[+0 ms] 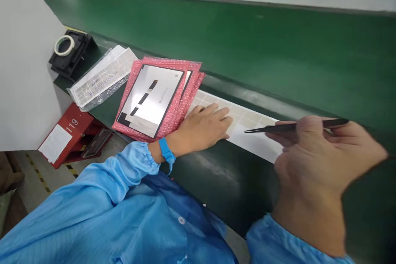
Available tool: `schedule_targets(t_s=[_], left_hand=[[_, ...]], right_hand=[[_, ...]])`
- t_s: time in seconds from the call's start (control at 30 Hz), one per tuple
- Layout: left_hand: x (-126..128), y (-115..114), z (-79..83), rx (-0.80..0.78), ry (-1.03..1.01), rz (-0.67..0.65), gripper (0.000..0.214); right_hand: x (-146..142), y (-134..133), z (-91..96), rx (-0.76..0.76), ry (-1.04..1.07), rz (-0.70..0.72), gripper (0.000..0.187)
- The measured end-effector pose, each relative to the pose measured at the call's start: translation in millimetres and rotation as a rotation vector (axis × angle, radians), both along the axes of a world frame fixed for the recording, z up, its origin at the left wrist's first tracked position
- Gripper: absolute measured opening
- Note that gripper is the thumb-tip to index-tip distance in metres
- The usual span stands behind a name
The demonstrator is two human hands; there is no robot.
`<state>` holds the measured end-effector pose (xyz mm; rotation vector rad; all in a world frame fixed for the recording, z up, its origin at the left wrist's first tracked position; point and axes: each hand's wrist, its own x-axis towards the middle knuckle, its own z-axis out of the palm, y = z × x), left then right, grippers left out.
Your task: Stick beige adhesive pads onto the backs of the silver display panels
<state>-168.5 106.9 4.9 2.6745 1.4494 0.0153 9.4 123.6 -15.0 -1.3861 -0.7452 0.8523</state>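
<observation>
My left hand [204, 128] lies palm down on a sheet of pale stickers [236, 111], its fingers stretched out and slightly apart. Much of that sheet's right part is bare white backing. Black tweezers [281, 128] are gripped in my right hand [312, 161], raised over the sheet's right end with the tips pointing left, towards my left hand. Just left of my left hand lies a flat display panel [154, 99], silver-backed with a black strip. It rests on a stack of pink bubble-wrap bags [182, 111].
More sticker sheets in a clear plastic bag [103, 76] lie farther left. A roll of tape [64, 45] sits on a black fixture [72, 60] by the white wall. A red box [72, 132] marked 119 stands below the edge of the green bench [222, 169].
</observation>
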Motion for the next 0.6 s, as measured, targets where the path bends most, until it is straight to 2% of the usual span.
schedule_targets(t_s=[0.2,0.3,0.43,0.6], left_hand=[[8.8,-10.1,0.1,-0.026,-0.115,0.048,0.038],[8.2,-8.5,-4.1,-0.036,-0.155,0.049,0.041],[9.2,-7.9,-7.7,-0.057,-0.189,0.060,0.041],[10.6,-9.3,-4.4,-0.087,-0.205,0.067,0.041]], right_hand=[[18.2,-6.2,-14.3,0.085,-0.146,0.014,0.032],[16.0,-9.4,-10.1,0.085,-0.179,0.040,0.028],[7.0,-10.4,0.3,0.075,-0.223,0.006,0.023],[8.1,-13.6,6.1,-0.063,-0.350,0.039,0.025]])
